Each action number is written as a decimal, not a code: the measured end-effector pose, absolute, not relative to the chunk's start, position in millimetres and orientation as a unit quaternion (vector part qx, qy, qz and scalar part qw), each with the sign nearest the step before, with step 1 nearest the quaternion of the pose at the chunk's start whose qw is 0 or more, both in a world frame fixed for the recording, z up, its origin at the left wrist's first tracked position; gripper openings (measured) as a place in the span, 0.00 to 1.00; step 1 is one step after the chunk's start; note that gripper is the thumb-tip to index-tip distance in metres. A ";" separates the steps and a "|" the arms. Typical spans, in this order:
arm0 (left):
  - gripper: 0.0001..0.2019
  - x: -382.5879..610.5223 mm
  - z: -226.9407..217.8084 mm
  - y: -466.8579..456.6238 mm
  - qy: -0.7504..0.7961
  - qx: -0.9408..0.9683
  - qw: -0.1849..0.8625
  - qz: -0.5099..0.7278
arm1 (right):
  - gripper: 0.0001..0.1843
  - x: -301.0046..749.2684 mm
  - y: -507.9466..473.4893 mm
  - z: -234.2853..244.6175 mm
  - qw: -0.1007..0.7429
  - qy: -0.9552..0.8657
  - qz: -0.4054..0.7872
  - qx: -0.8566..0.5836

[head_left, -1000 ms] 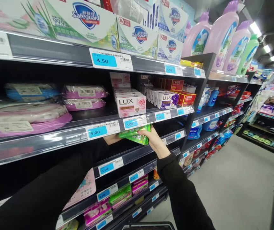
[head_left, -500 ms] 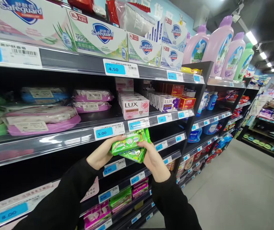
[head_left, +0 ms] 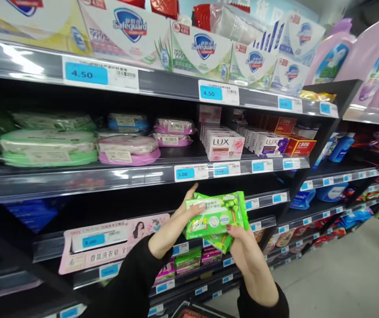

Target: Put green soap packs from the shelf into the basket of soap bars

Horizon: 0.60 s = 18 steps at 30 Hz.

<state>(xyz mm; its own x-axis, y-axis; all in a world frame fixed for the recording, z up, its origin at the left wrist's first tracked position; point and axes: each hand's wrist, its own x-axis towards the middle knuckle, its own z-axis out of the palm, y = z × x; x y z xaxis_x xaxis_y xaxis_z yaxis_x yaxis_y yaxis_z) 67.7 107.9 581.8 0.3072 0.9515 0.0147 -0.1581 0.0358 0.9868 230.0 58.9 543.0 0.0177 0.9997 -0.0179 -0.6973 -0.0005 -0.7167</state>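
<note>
Both my hands hold green wrapped soap packs in front of the shelves. The upper soap pack (head_left: 221, 213) faces me, with Chinese print and green fruit on its wrapper. Behind it a second green soap pack (head_left: 221, 242) shows at an angle along the bottom. My left hand (head_left: 179, 217) grips the left end, thumb across the front and one finger pointing up past the edge. My right hand (head_left: 245, 247) pinches the lower right part, its thumb on the front. The fingers behind the packs are hidden.
Just above the packs runs a shelf edge (head_left: 136, 177) with price tags. LUX soap boxes (head_left: 225, 148) and wrapped soap dishes (head_left: 128, 150) stand on that shelf. Safeguard boxes (head_left: 201, 48) line the top shelf. Below, a dark basket rim (head_left: 206, 307) shows at the bottom.
My view has swung left and nearer to the shelves. The soap packs now face me more squarely, and my left thumb lies across the front of the upper one.
</note>
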 end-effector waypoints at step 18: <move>0.33 104.6 404.8 40.7 0.524 0.512 0.646 0.214 | 0.26 261.5 -28.3 383.4 0.579 -0.097 0.678 -0.442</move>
<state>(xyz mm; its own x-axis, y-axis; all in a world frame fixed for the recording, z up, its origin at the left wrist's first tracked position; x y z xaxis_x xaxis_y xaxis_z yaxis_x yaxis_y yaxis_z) 104.6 40.7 404.8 0.3580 0.8137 -0.4579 0.2597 0.3843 0.8859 261.5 -28.3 383.4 0.0624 0.8714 -0.4866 -0.6990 -0.3098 -0.6446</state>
